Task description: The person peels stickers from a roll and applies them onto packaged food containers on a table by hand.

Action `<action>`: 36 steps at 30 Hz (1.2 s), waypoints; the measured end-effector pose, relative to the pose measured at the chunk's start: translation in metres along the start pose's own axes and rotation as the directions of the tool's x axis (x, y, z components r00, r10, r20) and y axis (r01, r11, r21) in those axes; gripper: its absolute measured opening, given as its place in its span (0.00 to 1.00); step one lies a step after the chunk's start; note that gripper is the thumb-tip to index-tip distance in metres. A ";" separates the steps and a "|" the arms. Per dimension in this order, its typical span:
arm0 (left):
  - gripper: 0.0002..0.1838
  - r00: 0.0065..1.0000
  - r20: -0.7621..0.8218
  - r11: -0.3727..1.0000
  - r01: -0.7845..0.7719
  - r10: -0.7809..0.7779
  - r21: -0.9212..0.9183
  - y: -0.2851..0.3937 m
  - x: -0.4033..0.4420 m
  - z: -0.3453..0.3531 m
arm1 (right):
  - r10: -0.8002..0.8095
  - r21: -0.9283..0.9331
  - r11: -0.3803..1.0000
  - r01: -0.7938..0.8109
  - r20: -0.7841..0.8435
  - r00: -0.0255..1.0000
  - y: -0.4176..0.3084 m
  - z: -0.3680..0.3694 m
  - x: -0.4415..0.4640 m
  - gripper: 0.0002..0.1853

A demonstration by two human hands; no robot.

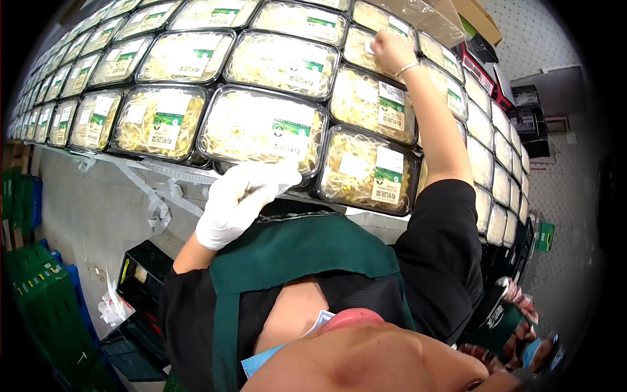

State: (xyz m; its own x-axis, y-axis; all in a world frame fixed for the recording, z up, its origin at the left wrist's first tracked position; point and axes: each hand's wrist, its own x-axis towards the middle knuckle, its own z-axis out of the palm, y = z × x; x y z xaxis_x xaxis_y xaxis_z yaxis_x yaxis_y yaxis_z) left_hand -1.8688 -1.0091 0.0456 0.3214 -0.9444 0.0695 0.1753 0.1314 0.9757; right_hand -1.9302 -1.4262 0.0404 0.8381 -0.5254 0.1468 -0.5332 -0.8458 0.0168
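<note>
Grip L: gloved hand point(238, 199) at near pack point(245, 121), 6 o'c; hold can't tell
Grip R: bare hand point(396, 53) o/ far pack point(356, 46), 3 o'c; ditto

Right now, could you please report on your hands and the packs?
Gloved left hand at the edge of a front-row sprout pack; bare right hand at a labelled pack farther back; packs closely rowed; nothing visibly blocking either hand.

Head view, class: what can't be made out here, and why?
All in the head view:
Right hand: anything inside is hidden by its curled fingers.
Label beyond the left hand: fine print too small.
Topmost pack: far end cut off by the upper edge.
</note>
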 end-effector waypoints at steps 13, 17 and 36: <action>0.09 0.897 -0.436 0.987 -0.126 0.068 -0.104 -0.018 0.007 0.015 | -0.577 0.948 0.316 0.030 0.167 0.799 -0.162 -0.071 -0.135 0.16; 0.10 0.943 -0.310 0.977 -0.169 0.122 -0.130 -0.006 0.015 0.023 | -0.459 0.917 0.157 0.366 -0.260 0.849 -0.166 -0.069 -0.129 0.07; 0.16 0.897 -0.433 0.981 0.007 -0.092 -0.194 -0.018 -0.061 0.052 | 0.314 0.006 0.949 -0.314 0.024 0.949 0.089 0.012 0.088 0.23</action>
State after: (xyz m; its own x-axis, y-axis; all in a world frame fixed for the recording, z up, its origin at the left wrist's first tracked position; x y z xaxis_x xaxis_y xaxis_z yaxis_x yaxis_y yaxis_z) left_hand -1.9400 -0.9697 0.0350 0.6751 -0.7283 -0.1179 0.3548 0.1803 0.9174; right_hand -1.9020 -1.5486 0.0427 0.6311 -0.7662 0.1208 -0.7685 -0.6388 -0.0365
